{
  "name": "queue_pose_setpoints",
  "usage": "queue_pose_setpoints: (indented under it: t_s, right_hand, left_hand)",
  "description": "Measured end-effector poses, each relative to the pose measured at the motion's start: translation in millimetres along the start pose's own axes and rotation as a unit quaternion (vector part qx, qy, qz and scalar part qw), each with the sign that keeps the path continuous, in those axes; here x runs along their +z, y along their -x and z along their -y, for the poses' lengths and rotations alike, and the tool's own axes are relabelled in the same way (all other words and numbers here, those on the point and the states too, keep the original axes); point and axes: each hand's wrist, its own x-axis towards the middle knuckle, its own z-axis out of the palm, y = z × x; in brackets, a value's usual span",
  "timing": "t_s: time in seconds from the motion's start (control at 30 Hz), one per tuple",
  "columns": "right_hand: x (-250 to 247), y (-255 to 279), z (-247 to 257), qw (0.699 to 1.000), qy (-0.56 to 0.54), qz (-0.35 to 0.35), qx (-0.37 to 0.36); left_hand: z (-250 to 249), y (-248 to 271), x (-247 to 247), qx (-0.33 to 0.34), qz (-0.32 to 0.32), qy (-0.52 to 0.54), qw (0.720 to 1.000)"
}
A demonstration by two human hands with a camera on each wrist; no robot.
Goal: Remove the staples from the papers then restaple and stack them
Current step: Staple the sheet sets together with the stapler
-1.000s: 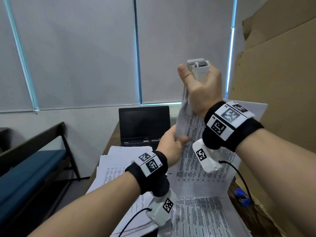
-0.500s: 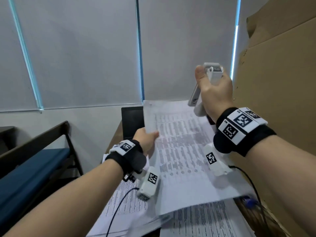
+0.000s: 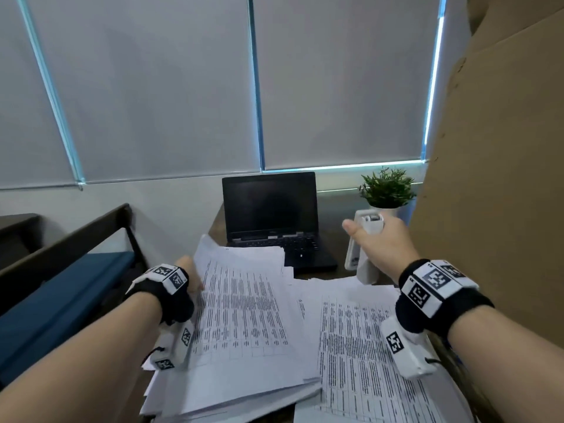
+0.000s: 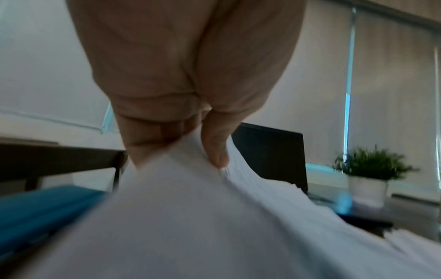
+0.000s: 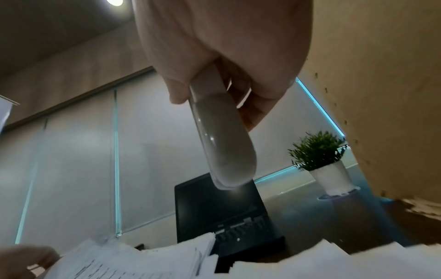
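My left hand [image 3: 186, 277] pinches the left edge of a printed paper set [image 3: 241, 315] that lies on the left pile of papers; in the left wrist view the thumb and fingers [image 4: 214, 149] clamp the white sheets [image 4: 190, 217]. My right hand [image 3: 381, 242] grips a white stapler [image 3: 366, 248] upright, above the far edge of the right pile of printed papers [image 3: 360, 346]. The right wrist view shows the stapler [image 5: 224, 151] pointing down out of the fist.
A black laptop [image 3: 270, 218] stands open behind the papers. A small potted plant [image 3: 386, 190] sits at the back right. A large cardboard sheet [image 3: 500, 178] walls off the right side. A blue bench [image 3: 55, 297] runs along the left of the desk.
Both hands have come down from head height. The left hand has swung the paper set left and laid it on the left pile. The right hand has lowered the stapler toward the desk.
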Motion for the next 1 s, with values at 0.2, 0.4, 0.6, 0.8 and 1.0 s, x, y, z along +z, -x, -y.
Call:
queue_pose_setpoints:
  t_s: [0.2,0.4,0.6,0.8,1.0]
  right_hand:
    - [-2.2,6.4,-46.8,0.992,0.086,0.046,0.083]
    - [3.1,11.2,-89.6,0.986,0.065,0.058,0.14]
    - [-2.2,4.8,-105.3,0.984,0.03,0.094,0.146]
    - [-5.3,0.1,-108.1,0.979,0.03,0.127,0.153]
    - [-2.9,-2.3,-103.9,0.975,0.065,0.153,0.148]
  left_hand:
    - [-23.9,18.9,7.9,0.037,-0.032,-0.052,0.997]
    - [-106.3,48.7,37.5,0.198,0.08,0.041,0.976]
    - [-162.4,59.6,77.9,0.224,0.163,-0.009,0.961]
    - [-177.7,53.5,87.7,0.206,0.17,-0.036,0.963]
    - [-175.2,44.9,91.4,0.161,0.229,0.068,0.958]
